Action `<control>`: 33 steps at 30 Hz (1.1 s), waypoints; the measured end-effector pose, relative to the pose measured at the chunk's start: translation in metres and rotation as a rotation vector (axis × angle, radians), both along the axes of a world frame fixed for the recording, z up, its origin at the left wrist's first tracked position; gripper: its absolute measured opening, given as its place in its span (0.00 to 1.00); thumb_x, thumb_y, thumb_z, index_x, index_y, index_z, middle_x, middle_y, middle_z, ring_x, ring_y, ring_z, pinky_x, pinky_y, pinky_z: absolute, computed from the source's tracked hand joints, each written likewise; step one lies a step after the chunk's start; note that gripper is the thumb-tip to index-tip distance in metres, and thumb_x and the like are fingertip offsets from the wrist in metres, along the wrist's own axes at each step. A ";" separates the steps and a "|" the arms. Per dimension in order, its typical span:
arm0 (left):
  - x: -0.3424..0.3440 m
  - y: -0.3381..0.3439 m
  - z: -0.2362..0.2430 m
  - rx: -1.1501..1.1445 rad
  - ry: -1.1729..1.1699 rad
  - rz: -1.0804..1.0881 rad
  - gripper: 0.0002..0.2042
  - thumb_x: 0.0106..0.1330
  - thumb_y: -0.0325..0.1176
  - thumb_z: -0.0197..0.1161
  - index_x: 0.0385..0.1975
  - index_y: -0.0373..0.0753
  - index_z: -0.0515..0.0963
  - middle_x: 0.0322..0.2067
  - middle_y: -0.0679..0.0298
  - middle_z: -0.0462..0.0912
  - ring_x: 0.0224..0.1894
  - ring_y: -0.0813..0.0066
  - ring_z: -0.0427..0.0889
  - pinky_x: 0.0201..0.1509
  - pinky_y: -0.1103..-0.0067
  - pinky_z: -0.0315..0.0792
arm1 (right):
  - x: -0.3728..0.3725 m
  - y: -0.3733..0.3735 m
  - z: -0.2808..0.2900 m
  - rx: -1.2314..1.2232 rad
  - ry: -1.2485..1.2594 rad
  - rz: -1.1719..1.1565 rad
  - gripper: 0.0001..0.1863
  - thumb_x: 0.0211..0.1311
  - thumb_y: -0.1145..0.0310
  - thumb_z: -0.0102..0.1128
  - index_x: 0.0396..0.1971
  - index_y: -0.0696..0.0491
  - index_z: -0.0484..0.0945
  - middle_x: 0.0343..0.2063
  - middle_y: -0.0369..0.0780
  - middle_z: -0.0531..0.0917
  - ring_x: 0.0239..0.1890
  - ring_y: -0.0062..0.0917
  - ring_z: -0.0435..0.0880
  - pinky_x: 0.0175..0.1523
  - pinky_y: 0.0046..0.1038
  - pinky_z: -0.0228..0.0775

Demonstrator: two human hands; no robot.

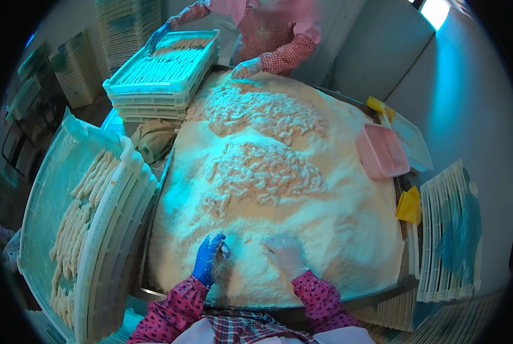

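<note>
My left hand [209, 259], in a blue glove, is low over the pale crumbs [348, 229] at the near side of a big metal-edged table. Its fingers are curled closed, and a small pale bit shows at their tips; I cannot make out what it is. To its right, my right hand [288, 256], in a whitish glove, rests at the crumbs, its fingers blending into them. Beyond both hands lies a heap of crumb-dusted, pale strips [268, 172]. A second, larger heap of strips [262, 112] lies farther back.
At left, stacked trays [127, 229] hold rows of coated strips [78, 229]. Across the table, a gloved co-worker's hand [247, 68] is by the far heap; their other hand touches a filled tray [159, 80]. A pink basket [382, 152] and yellow-handled scoop [408, 206] are right.
</note>
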State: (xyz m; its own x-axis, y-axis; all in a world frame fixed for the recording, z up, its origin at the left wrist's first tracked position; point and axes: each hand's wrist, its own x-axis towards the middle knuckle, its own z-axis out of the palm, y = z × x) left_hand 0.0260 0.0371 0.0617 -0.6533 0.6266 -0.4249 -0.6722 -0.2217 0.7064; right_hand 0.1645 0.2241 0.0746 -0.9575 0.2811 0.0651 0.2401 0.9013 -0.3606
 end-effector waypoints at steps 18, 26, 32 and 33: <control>0.023 0.025 -0.016 0.591 -0.483 -0.001 0.27 0.70 0.51 0.40 0.58 0.34 0.62 0.51 0.50 0.71 0.56 0.56 0.67 0.62 0.63 0.61 | -0.009 -0.061 0.006 -0.288 0.467 0.017 0.14 0.48 0.71 0.65 0.38 0.46 0.81 0.36 0.36 0.82 0.37 0.28 0.79 0.42 0.30 0.70; 0.096 0.102 0.028 0.988 0.047 0.984 0.28 0.69 0.55 0.38 0.64 0.47 0.55 0.61 0.59 0.63 0.61 0.59 0.63 0.62 0.59 0.58 | -0.040 -0.067 0.023 -0.113 0.440 0.048 0.27 0.64 0.53 0.36 0.63 0.44 0.62 0.64 0.39 0.62 0.69 0.37 0.50 0.69 0.46 0.31; 0.061 0.036 0.036 0.222 -0.101 0.250 0.31 0.66 0.52 0.45 0.67 0.46 0.50 0.67 0.65 0.50 0.65 0.66 0.56 0.67 0.69 0.46 | -0.044 -0.073 0.010 -0.301 0.422 0.122 0.31 0.63 0.50 0.41 0.65 0.45 0.58 0.66 0.44 0.55 0.70 0.37 0.44 0.69 0.46 0.28; 0.081 0.068 0.041 0.471 0.189 0.624 0.31 0.67 0.53 0.43 0.66 0.45 0.51 0.66 0.65 0.53 0.62 0.67 0.60 0.64 0.71 0.51 | -0.044 -0.074 0.007 -0.312 0.406 0.116 0.32 0.63 0.49 0.41 0.65 0.47 0.57 0.66 0.45 0.55 0.70 0.38 0.44 0.69 0.45 0.28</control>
